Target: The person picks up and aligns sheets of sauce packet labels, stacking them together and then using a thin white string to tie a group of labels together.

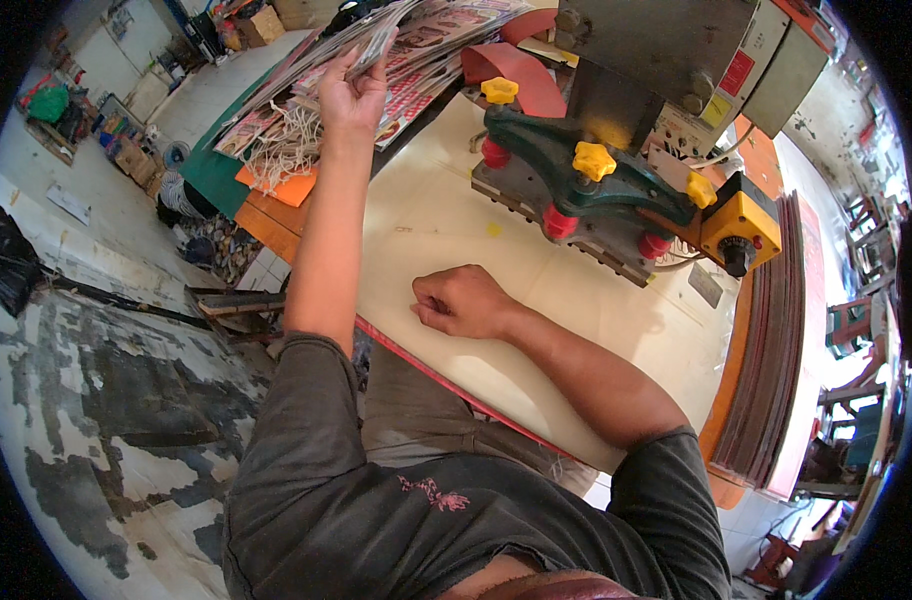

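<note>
My left hand [354,92] reaches up to the far left, its fingers closed on the edge of some thin printed sheets [379,45]. Those sheets are at a messy pile of colourful printed sheets [416,75], with a tangle of white string [286,150] at its near corner. My right hand [463,302] rests as a loose fist on a cream work surface [536,350], and nothing shows in it. Ahead of that fist stands a press with a dark green cast head [556,160], yellow star knobs and red round bumpers along a metal plate [586,232].
A yellow control box [741,225] with a black knob hangs on the press's right. Along the right edge stand tightly packed dark sheets [766,360]. Red strip material [516,75] curls behind the press. An orange piece [276,185] lies beneath the string. A black bag [11,260] is at far left.
</note>
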### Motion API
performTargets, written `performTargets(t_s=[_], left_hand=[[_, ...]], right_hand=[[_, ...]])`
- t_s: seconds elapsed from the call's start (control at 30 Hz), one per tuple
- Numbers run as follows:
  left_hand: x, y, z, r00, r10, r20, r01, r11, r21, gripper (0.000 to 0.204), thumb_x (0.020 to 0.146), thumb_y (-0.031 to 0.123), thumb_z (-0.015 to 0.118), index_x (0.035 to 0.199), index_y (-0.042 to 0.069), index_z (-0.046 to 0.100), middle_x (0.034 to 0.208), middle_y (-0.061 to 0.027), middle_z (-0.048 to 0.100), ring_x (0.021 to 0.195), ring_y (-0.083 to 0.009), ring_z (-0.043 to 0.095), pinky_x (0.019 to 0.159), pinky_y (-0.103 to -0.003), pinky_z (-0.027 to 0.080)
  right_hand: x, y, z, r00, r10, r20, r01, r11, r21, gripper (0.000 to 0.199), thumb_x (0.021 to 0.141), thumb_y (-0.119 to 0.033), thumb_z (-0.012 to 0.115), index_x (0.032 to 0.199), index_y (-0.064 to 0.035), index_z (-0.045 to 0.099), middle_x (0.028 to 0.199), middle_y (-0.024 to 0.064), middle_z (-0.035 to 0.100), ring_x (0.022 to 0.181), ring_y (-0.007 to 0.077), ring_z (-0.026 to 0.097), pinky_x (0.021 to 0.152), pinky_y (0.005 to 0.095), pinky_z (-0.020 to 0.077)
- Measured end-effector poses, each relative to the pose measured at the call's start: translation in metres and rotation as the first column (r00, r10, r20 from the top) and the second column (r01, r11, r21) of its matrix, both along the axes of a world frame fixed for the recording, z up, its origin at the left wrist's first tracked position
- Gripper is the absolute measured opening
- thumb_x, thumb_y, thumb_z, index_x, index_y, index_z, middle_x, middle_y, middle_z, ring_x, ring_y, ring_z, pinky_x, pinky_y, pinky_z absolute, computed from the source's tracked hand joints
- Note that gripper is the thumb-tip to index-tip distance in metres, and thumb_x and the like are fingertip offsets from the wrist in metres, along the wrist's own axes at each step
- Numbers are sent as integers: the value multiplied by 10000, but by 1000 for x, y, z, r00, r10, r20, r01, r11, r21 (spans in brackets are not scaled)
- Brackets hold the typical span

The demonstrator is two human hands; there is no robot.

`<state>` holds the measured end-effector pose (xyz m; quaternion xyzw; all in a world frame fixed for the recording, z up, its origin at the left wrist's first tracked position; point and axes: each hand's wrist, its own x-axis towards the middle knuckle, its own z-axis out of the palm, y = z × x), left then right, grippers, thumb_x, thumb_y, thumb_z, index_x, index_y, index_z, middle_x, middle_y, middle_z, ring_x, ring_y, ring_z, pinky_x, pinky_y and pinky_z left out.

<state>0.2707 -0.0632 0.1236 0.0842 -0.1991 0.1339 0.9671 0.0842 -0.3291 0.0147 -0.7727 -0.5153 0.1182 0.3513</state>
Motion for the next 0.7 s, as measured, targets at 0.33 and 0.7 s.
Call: performTargets(t_s=[0.33, 0.7], left_hand=[[21, -3, -12, 992, -15, -128, 24, 997, 70, 327, 909, -95, 606, 1221, -184, 561, 1293, -314, 642, 1217, -462, 648, 1074, -539, 576], [101, -25, -32, 952, 83, -296, -34, 986, 165, 248, 893, -49, 651, 1141, -38, 633, 1176, -189, 718, 1082, -357, 716, 991, -520, 602]], right_hand=[[-2, -1, 2, 1000, -2, -4, 2, 1000, 7, 231, 926, -253, 651, 831, -63, 560, 819, 153, 644, 823, 399, 665, 753, 528, 506], [0, 0, 1, 999, 27, -22, -27, 1000, 9, 257, 940, -268, 640, 827, -55, 553, 814, 157, 638, 818, 400, 655, 758, 536, 499]])
